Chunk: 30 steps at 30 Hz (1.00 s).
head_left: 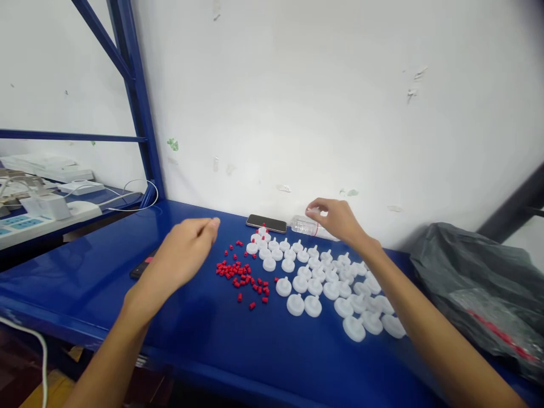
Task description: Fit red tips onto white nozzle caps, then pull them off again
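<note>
My left hand (187, 249) is raised above the left part of the blue table, its fingers curled and thumb pressed against them; whatever it may hold is hidden. Nearest to it lies a loose scatter of small red caps (240, 273). My right hand (334, 218) hovers over the far side of the white funnel-shaped plastic pieces (314, 287), thumb and fingertips in a pinch. Anything between those fingertips is too small to make out. Most white pieces stand wide side down with their narrow stems up. A few at the far left have red caps (263, 225) on or beside their stems.
Along the wall lie a phone (267, 223) and a clear plastic bottle (304, 225) on its side. A black device (138, 269) is partly behind my left wrist. At right sits a dark plastic bag (463, 289); at left, a power strip (25, 224) and a blue frame post (142, 107).
</note>
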{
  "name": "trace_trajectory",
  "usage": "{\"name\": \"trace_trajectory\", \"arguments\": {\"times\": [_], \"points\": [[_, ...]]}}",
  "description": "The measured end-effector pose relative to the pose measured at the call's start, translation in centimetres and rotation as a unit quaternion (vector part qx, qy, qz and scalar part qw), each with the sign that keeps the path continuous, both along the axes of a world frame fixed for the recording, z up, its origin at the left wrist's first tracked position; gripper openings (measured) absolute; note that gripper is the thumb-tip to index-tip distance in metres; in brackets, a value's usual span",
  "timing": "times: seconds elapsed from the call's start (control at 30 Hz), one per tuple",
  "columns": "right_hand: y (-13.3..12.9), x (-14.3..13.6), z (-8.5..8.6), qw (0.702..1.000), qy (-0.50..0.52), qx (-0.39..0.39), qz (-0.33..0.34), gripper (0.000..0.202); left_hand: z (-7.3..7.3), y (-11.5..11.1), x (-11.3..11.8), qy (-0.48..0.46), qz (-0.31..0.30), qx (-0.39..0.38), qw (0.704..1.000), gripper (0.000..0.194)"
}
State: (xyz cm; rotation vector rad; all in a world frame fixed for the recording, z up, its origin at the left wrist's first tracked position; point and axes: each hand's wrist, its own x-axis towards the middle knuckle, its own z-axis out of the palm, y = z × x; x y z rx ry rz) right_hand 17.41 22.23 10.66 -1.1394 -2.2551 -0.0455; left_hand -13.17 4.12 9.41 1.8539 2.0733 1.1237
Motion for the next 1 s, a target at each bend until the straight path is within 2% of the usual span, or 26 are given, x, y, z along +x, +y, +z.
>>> {"name": "trace_trajectory", "arguments": {"times": [0.1,0.27,0.43,0.53,0.73,0.87,1.0], "points": [[1.1,0.2,-2.2,0.999,-0.021,-0.05,-0.003,0.017,-1.6,0.9,0.2,0.159,0.024,-0.092,0.983,0.042],[1.7,-0.2,-4.4,0.993,-0.067,-0.096,0.0,0.017,-3.6,1.7,0.1,0.219,0.009,-0.142,0.965,0.037],[2.3,0.3,-5.0,0.988,-0.098,-0.121,-0.007,0.008,-4.1,1.9,-0.6,0.256,0.02,-0.176,0.95,0.038],[2.3,0.5,-5.1,0.984,-0.109,-0.138,-0.009,0.007,-4.3,1.9,-0.7,0.262,0.001,-0.186,0.947,0.037],[1.6,0.2,-4.2,0.989,-0.092,-0.12,-0.005,0.025,-4.3,1.9,-0.6,0.254,-0.019,-0.19,0.948,0.034],[-0.2,-1.9,-3.4,0.991,-0.072,-0.087,0.072,0.025,-4.0,1.9,-0.1,0.244,-0.032,-0.19,0.95,0.029],[-2.4,-5.0,-3.8,0.977,-0.082,-0.078,0.181,0.029,-3.8,1.8,0.3,0.241,-0.051,-0.186,0.951,0.026]]}}
